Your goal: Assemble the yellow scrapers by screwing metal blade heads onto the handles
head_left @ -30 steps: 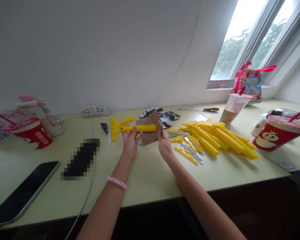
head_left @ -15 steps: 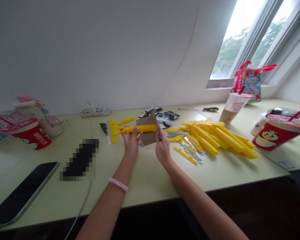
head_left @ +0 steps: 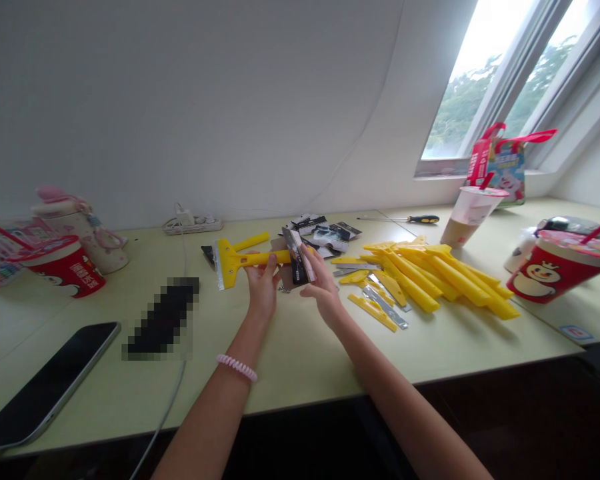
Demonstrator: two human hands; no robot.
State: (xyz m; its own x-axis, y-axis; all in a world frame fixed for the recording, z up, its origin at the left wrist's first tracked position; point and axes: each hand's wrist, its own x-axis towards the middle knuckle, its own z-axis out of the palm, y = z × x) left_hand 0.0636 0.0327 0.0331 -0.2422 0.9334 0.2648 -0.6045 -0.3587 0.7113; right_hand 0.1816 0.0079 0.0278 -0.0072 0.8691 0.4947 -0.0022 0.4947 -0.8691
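My left hand [head_left: 263, 293] is closed around the handle of a yellow scraper [head_left: 229, 264], its wide blade facing left. A cardboard packaging card [head_left: 299, 265] is bent over the handle's right end, with its black-and-white printed side showing. My right hand [head_left: 326, 291] presses the card's right flap from behind with its fingers, the thumb held apart below. Below the card lie some small metal bits [head_left: 283, 289], partly hidden. Right of my hands are loose yellow blade covers [head_left: 371, 313], metal blades [head_left: 386, 307] and a pile of yellow scraper handles [head_left: 430, 273].
Behind my hands lie printed cards [head_left: 330, 233] and another yellow scraper [head_left: 253, 241]. A screwdriver [head_left: 423, 219], a clear drink cup [head_left: 467, 217] and a red cup [head_left: 543, 270] stand or lie right. Leftward are a phone [head_left: 50, 387], a cable, a red cup [head_left: 65, 267] and a bottle [head_left: 100, 240].
The card has been folded over the scraper handle, so its printed face now shows instead of plain brown. My right hand has loosened its pinch, thumb now apart.
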